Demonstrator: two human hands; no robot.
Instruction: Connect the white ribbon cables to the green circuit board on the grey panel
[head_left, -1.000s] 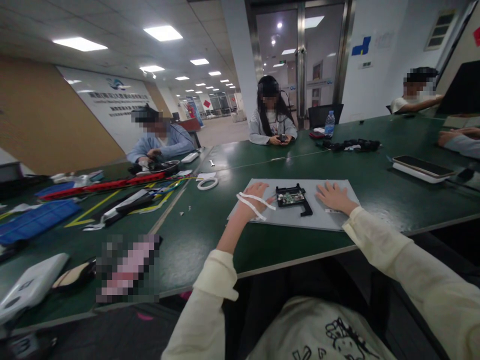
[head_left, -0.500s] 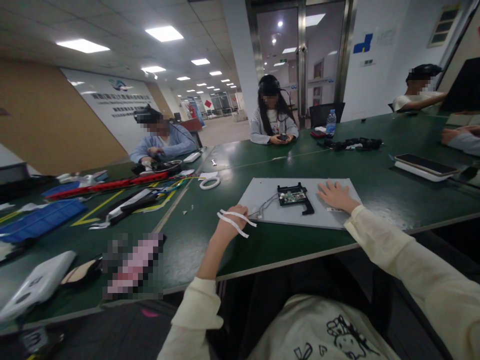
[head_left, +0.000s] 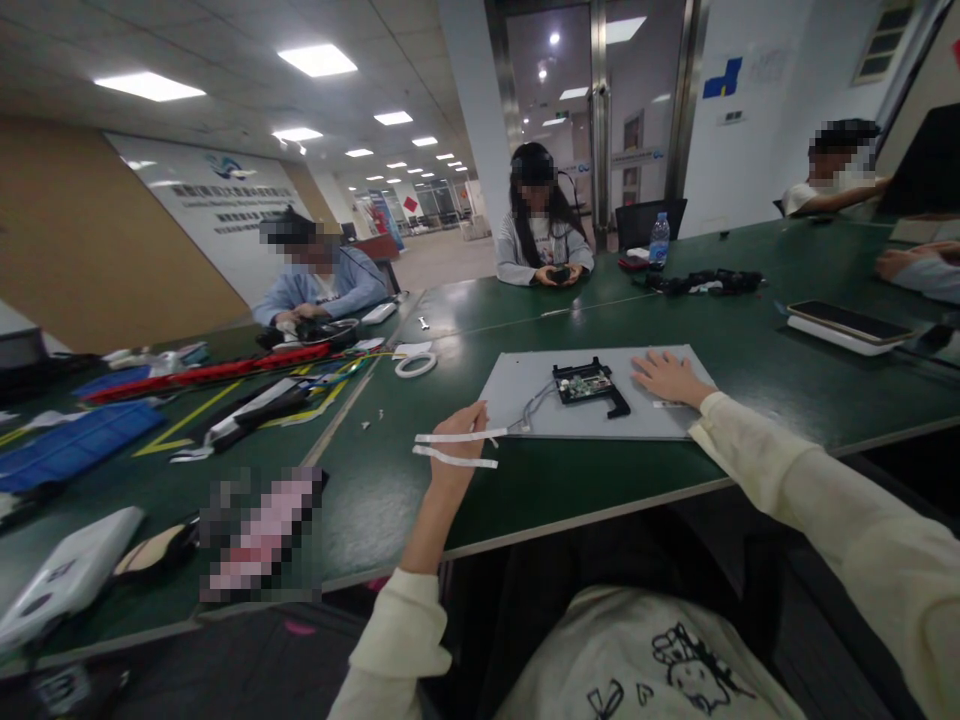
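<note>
A grey mat (head_left: 525,385) lies on the green table in front of me, with a small black frame holding a green circuit board (head_left: 587,385) on it. Thin grey wires (head_left: 530,410) run from the board toward my left hand. My left hand (head_left: 459,440) hovers over the mat's near left corner, fingers closed around the wire ends; two white tape strips (head_left: 454,448) lie across the back of the hand and wrist. My right hand (head_left: 666,378) lies flat on the mat just right of the board, fingers spread.
A white tape roll (head_left: 415,364) lies beyond the mat. Red, black and blue parts (head_left: 217,385) litter the table on the left. A phone on a white box (head_left: 846,328) sits to the right. Other people sit around the table, one opposite beside a water bottle (head_left: 658,241).
My left hand has pulled back from the mat toward the near left corner, taking the wires with it. The right hand stays flat on the mat.
</note>
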